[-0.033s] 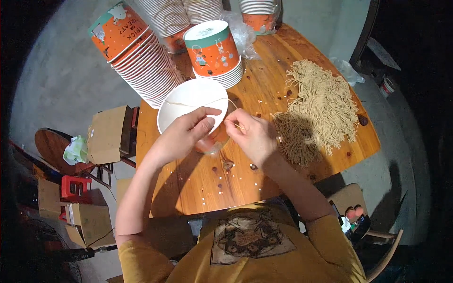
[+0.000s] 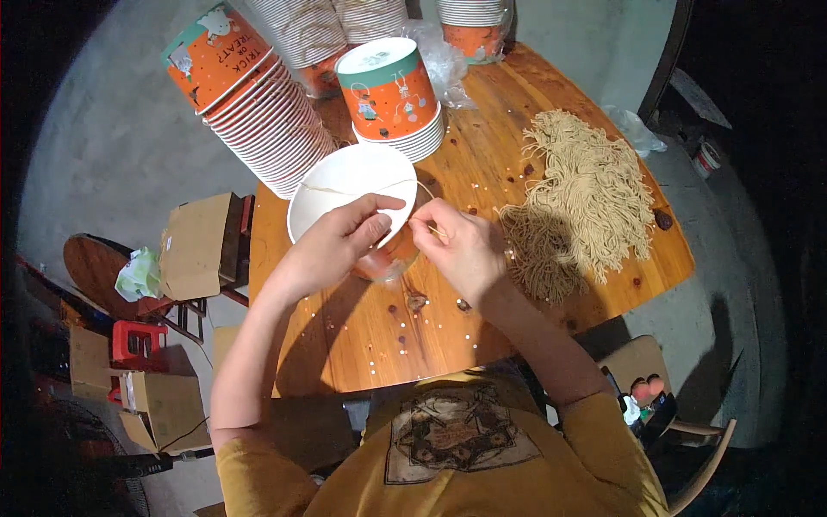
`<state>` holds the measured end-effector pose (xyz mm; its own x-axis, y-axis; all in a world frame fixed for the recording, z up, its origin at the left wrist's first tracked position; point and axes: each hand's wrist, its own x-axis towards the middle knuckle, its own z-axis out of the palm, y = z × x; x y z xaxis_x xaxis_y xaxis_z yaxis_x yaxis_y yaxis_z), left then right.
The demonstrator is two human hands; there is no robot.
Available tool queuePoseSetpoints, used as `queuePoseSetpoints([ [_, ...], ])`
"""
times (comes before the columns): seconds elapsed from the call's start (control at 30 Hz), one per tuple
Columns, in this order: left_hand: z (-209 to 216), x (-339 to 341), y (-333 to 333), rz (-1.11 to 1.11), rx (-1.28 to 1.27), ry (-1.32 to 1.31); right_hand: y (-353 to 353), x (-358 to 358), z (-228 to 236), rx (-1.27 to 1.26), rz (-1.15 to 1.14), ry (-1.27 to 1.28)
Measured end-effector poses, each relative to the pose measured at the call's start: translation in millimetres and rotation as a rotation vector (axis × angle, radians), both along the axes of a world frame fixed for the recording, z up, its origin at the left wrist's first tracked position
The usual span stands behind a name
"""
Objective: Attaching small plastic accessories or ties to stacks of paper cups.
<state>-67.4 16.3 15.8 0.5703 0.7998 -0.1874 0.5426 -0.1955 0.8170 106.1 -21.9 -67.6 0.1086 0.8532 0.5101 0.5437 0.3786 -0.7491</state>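
A paper bucket (image 2: 332, 191) is tipped so its white inside faces up; its printed outside shows only below my left hand. My left hand (image 2: 332, 246) closes on the near side of its rim, with thumb and forefinger close together. A thin beige cord (image 2: 398, 183) stretches across the bucket's mouth and curves over the right side toward my right hand (image 2: 461, 243). There my thumb and forefinger pinch the cord's end beside the rim. Right of my right hand lies a heap of beige cords (image 2: 594, 189).
Behind the bucket stand an upside-down stack of orange and green buckets (image 2: 388, 95) and a tall leaning stack (image 2: 250, 112). More stacks and clear plastic bags (image 2: 439, 65) are farther back. Small white dots speckle the wooden table (image 2: 517, 86). Cardboard boxes (image 2: 200, 246) sit at left.
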Motion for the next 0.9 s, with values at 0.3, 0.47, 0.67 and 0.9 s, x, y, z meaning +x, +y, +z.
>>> queuePoseSetpoints([
  [0.3, -16, 9, 29, -0.155, 0.110, 0.048, 1, -2, 5, -0.042, -0.027, -0.065],
  [0.47, -14, 11, 24, -0.139, 0.188, 0.045, 5, 4, 2, 0.102, 0.026, -0.058],
  [0.67, -14, 1, 30, 0.004, 0.123, -0.141, 1, 32, 18, -0.001, 0.184, -0.147],
  [0.9, -10, 20, 30, 0.211, -0.305, -0.518, 12, 42, 28, 0.066, 0.262, -0.251],
])
